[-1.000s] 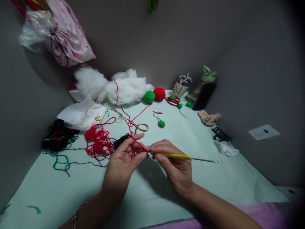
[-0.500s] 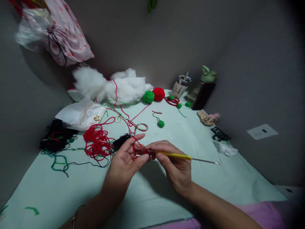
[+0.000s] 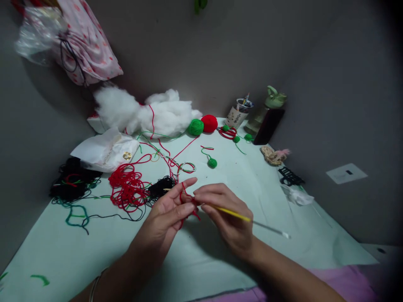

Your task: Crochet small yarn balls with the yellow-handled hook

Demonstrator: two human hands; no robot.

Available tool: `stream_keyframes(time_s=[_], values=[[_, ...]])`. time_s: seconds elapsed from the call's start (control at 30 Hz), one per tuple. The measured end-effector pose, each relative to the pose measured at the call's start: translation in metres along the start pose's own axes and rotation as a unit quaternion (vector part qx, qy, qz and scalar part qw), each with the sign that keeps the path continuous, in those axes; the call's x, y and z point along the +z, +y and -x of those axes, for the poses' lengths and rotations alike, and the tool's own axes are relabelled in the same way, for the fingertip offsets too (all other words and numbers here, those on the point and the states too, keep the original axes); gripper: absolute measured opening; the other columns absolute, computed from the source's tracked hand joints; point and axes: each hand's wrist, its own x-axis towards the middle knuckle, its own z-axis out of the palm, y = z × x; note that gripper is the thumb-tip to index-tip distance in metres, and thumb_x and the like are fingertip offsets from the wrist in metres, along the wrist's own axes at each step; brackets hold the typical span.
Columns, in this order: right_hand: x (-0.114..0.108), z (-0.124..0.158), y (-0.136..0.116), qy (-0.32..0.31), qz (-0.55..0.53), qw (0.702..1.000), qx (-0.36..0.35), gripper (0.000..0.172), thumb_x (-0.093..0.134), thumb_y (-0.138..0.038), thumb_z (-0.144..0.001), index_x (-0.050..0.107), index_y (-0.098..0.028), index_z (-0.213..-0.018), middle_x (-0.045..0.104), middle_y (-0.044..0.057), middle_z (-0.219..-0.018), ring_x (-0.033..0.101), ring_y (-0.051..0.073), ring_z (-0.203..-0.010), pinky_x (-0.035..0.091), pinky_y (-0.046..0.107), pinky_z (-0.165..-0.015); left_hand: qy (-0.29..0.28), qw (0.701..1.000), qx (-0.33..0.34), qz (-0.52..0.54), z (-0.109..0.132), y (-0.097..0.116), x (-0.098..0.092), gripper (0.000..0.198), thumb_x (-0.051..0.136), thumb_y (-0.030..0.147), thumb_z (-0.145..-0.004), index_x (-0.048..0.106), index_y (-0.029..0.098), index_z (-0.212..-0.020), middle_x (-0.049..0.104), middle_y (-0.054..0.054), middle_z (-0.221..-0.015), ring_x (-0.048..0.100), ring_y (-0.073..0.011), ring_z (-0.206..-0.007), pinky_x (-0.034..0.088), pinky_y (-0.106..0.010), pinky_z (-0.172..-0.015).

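Observation:
My left hand (image 3: 171, 209) pinches a small piece of red yarn (image 3: 195, 215) between thumb and fingers, and a strand loops over its raised index finger. In my right hand (image 3: 228, 214) is a crochet hook (image 3: 234, 213) with a yellow grip, held like a pen. Its working tip meets the red yarn at my left fingertips, where the fingers partly hide it; the metal back end points down to the right. Behind the left hand, the red strand runs toward a red yarn ball (image 3: 209, 123) beside a green yarn ball (image 3: 196, 127).
Loose red yarn (image 3: 127, 186) and black yarn (image 3: 74, 180) lie at left, near a white packet (image 3: 105, 151). White stuffing (image 3: 166, 117) is heaped at the back. Red-handled scissors (image 3: 227, 133), a pen holder (image 3: 238, 114), a bottle (image 3: 261, 121) and a small green ball (image 3: 212, 163) stand or lie farther right.
The hook's back end has swung downward, tilting the hook more steeply. My left hand has turned slightly, and a red yarn end now shows below its fingertips.

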Motion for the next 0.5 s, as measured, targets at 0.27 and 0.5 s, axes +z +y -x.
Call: stream_keyframes(time_s=[0.27,0.5], values=[[-0.0028,-0.001,0.0045,0.057,-0.239,0.954,0.174,0.016,0.063,-0.028,-0.101,0.079,-0.027,-0.105,0.074,0.003,-0.095,0.072,0.016,-0.077,0.062,0.03,-0.072,0.005,1.0,0.029,-0.009,0.0007,0.0065,-0.0019,0.04,0.085,0.018,-0.074,0.078,0.021,-0.113,0.059,0.001,-0.077,0.057,-0.0105,-0.072,0.042,-0.022,-0.069],[-0.0029,-0.0072,0.0059,0.038,-0.335,0.918,0.207,0.013,0.068,-0.03,-0.098,0.079,-0.025,-0.098,0.075,0.002,-0.089,0.07,0.013,-0.07,0.06,0.024,-0.062,0.002,0.998,0.035,-0.049,0.0019,0.0029,-0.0024,0.032,0.084,0.022,-0.073,0.08,0.023,-0.105,0.062,0.0,-0.076,0.058,-0.0136,-0.075,0.043,-0.025,-0.069]])
